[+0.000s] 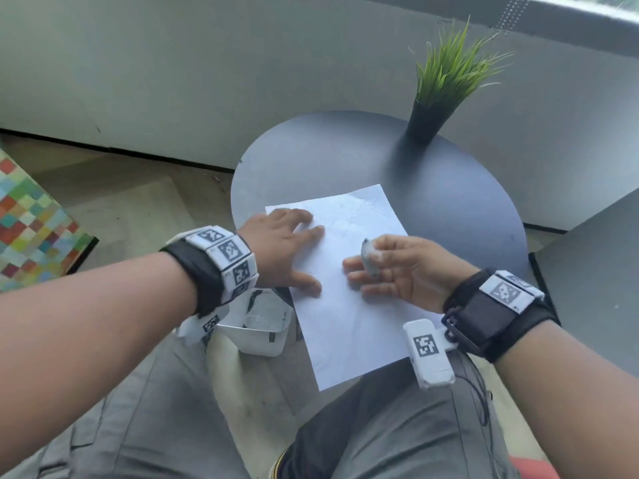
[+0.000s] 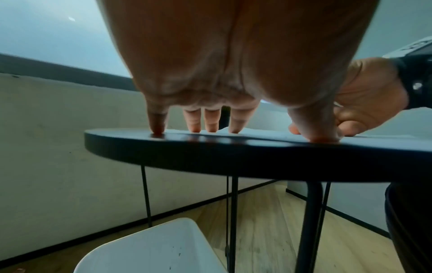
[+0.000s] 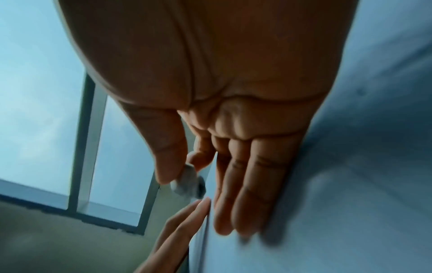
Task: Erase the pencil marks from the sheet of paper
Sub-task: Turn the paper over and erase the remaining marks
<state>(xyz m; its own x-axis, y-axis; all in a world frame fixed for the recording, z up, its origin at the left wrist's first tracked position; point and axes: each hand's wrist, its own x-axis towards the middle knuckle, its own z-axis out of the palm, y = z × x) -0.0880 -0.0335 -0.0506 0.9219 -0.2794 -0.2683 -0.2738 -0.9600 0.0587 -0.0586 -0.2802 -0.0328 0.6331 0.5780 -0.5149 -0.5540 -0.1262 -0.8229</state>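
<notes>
Up beyond the right hand (image 1: 408, 271), whose grip pinches the eraser (image 1: 369, 259), faint pencil marks (image 1: 359, 203) await; the flat left hand (image 1: 283, 247) pins the paper (image 1: 345, 326).

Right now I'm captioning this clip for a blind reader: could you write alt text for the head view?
A person's left hand presses flat on a white sheet of paper on a round dark table, while the right hand pinches a grey eraser just above it. Faint pencil marks show near the sheet's far end; a potted grass plant stands behind.
</notes>
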